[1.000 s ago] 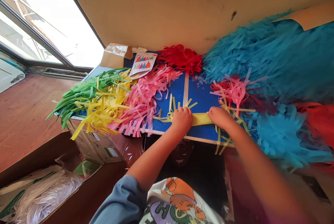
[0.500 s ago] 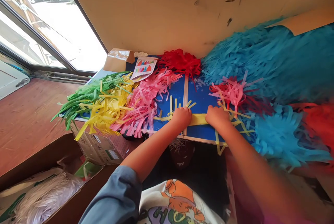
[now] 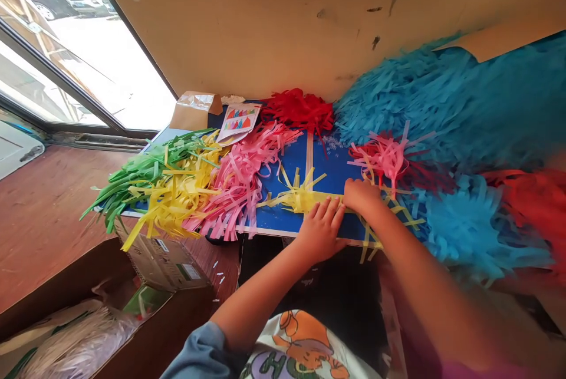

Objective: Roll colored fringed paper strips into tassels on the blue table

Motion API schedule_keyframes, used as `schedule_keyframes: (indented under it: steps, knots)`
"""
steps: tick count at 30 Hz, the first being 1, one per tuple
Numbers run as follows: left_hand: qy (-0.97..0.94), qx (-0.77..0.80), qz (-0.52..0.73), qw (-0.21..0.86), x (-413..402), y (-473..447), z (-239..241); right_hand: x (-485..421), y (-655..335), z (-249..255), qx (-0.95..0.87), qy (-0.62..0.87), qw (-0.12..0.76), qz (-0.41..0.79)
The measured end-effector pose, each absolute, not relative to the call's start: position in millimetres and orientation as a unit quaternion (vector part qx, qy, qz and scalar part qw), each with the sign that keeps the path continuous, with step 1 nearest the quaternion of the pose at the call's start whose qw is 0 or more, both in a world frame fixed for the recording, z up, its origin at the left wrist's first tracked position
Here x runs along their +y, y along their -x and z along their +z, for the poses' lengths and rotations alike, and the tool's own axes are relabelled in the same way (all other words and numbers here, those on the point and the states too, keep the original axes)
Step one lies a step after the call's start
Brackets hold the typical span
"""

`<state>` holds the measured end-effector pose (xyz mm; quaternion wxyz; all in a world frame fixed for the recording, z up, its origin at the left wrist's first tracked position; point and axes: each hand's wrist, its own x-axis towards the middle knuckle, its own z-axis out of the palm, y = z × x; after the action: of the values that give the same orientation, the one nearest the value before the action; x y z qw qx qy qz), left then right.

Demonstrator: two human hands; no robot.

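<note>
Slid the left hand [image 3: 321, 230] back off the yellow fringe [image 3: 299, 196] since half a second ago, down to the near edge of the blue board [image 3: 289, 158]. Opened it too: fingers [image 3: 328, 209] spread out flat now, not curled like before, tips just touching the near side of the fringe. Holding nothing with it.

Kept the right hand [image 3: 360, 195] in the same spot, on the right end of the fringe. Bent down in a fist there, pressing the yellow band onto the board.

Can see much more of the fringe now. Lying flat across the pale line in the middle of the board, with thin yellow bits poking up and out to the left.

Just left of the fringe: a big pink pile [image 3: 239, 175]. Then a yellow pile [image 3: 181, 187], then a green pile [image 3: 141, 167], hanging over the board's edge.

At the back by the wall: a red pile [image 3: 298, 109], a little card with coloured triangles [image 3: 239, 118] and a brown paper bag [image 3: 194, 109].

Just behind the right hand: a small pink and red bunch [image 3: 384, 155]. Off to the right: big heaps of blue strips [image 3: 442, 96], some blurry.

Down at the left, below the board: a cardboard box [image 3: 163, 249], and white strips [image 3: 71, 335] in another box. Up at the left: a window [image 3: 66, 61].
</note>
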<state>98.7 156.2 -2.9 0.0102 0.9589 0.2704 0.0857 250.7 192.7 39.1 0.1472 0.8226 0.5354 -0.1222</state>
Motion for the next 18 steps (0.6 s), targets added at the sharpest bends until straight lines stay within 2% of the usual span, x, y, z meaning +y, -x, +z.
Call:
schedule_keyframes:
  steps: [18]
  knots:
    - [-0.959, 0.28, 0.026, 0.041, 169.1, -88.4, -9.1, 195.6, -254.1, 34.0, 0.523, -0.83, 0.137, -0.136]
